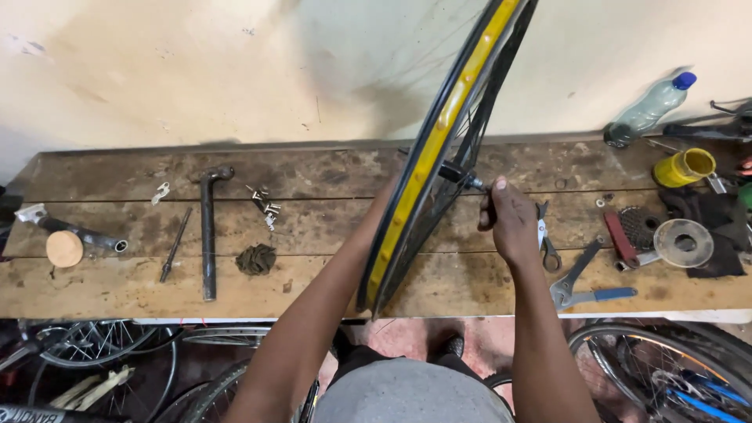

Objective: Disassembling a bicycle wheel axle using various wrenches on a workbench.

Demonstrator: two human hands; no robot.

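Wheel (439, 149) stands upright at bench (329, 290) centre; seat post (207, 235) at 9 o'clock, pliers (583, 286) at 3 o'clock.

This is a bicycle repair workshop: a worn wooden plank desk (329, 227) against a bare cream wall carries blue-handled pliers (583, 290), a toothed steel sprocket cluster (641, 225) and a black metal seat post (207, 235), with spoked bicycle wheels (666, 368) stacked underneath.

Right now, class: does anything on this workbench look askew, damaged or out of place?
Mostly ordinary clutter. The plastic bottle lies tipped against the wall rather than upright, and a dark crumpled rag sits among loose small metal parts. The bicycle wheel stands on edge, steadied at the hub by the right hand.
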